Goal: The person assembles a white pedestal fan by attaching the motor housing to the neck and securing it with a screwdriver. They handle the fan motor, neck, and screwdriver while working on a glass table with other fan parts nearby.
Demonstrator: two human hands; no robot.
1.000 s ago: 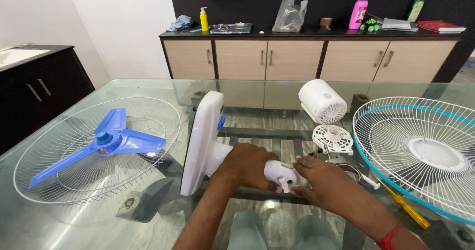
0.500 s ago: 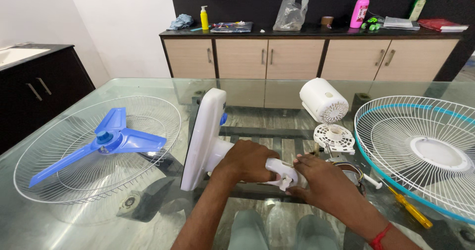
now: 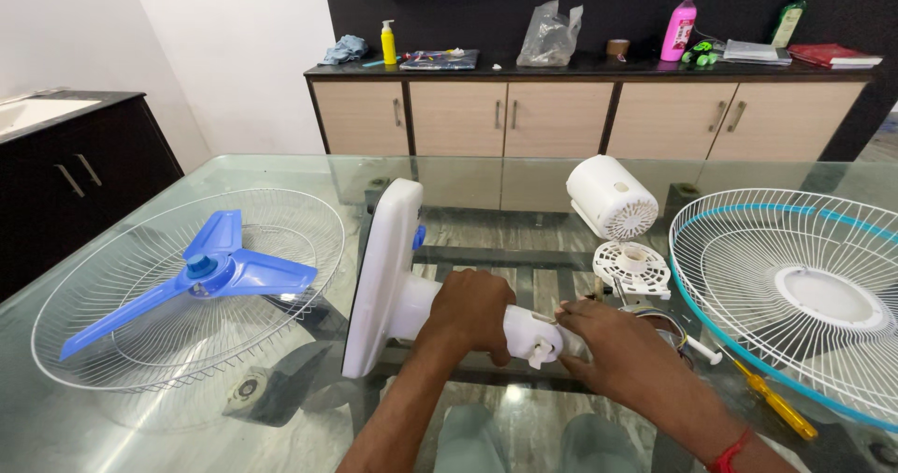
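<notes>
We see the fan stand (image 3: pixel 412 295) lying sideways on the glass worktop (image 3: pixel 524 239), base at left, neck pointing right. Our left hand (image 3: pixel 472 309) clamps the neck; our right hand (image 3: pixel 599 337) pinches its end.

Glossy white plastic on the fan stand (image 3: pixel 393 276), smooth under the left hand (image 3: pixel 477 309) and right hand (image 3: pixel 608 342). Clear, mirror-like glass for the counter (image 3: pixel 281 169) (reflections all over it). Thin white-coated wire on the left grille (image 3: pixel 271 220) and right grille (image 3: pixel 739 248), the latter rimmed in blue plastic. Smooth, slightly shiny blue plastic blades (image 3: pixel 220 267). Matt white ribbed plastic on the motor cover (image 3: pixel 613 197). Yellow plastic on the screwdriver (image 3: pixel 776 407) handle. Pale wood-look laminate on the cabinet (image 3: pixel 561 117), metal handles.
</notes>
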